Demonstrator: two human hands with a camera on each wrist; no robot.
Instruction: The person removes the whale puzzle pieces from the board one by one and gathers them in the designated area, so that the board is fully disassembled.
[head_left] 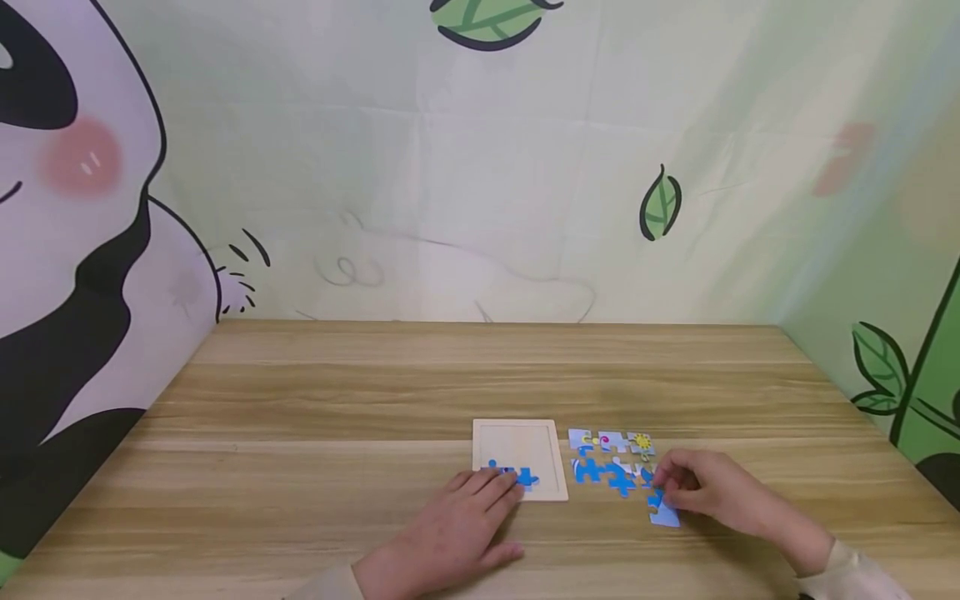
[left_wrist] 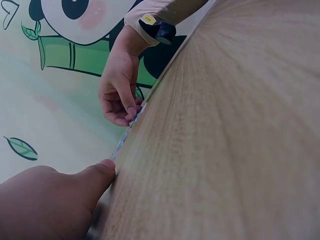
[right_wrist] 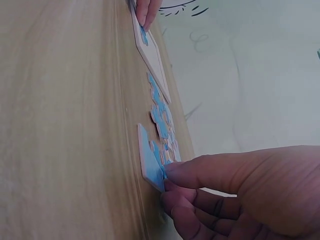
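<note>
My left hand [head_left: 465, 525] lies with extended fingers over the near edge of a square wooden puzzle tray [head_left: 513, 422]. Its fingertips touch blue jigsaw pieces [head_left: 527, 477] in the tray's near part, and partly cover them. To the tray's right lie loose jigsaw pieces [head_left: 588, 471] in rough rows, blue and white, one showing a yellow sun [head_left: 642, 442]. At their right end, my right hand [head_left: 723, 492] pinches a small blue puzzle piece [right_wrist: 164, 171] between thumb and fingers, mostly hidden by them. Just below those fingertips is a light blue straight-edged piece [head_left: 664, 517].
Everything rests on a wood-grain table [head_left: 300, 467]. Behind it stands a pale wall [head_left: 480, 208] with painted leaves and a panda on the left. A dark device [left_wrist: 165, 32] is strapped at the right wrist.
</note>
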